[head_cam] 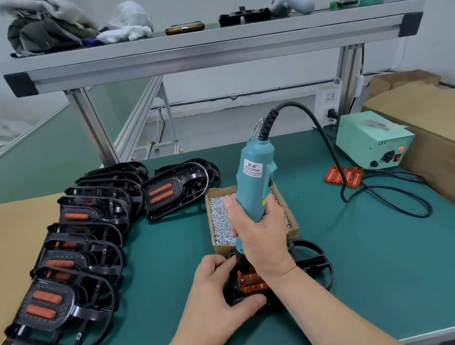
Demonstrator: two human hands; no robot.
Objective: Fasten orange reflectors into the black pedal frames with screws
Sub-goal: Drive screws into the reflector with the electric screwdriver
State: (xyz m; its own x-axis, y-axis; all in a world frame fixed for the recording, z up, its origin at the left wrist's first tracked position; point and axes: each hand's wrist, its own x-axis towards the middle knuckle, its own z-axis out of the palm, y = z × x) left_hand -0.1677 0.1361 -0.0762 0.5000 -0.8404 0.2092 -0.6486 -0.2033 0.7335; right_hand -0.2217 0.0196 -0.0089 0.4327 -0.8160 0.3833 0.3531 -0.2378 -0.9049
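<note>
While upright, screwdriver (254, 180) in right hand (260, 238).

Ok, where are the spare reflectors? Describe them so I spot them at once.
Find the pale green power box at the table's far right. Just left of it, by the black cable, lie loose orange reflectors. Unlike the rest, they lie bare, not set in black pedal frames.
</note>
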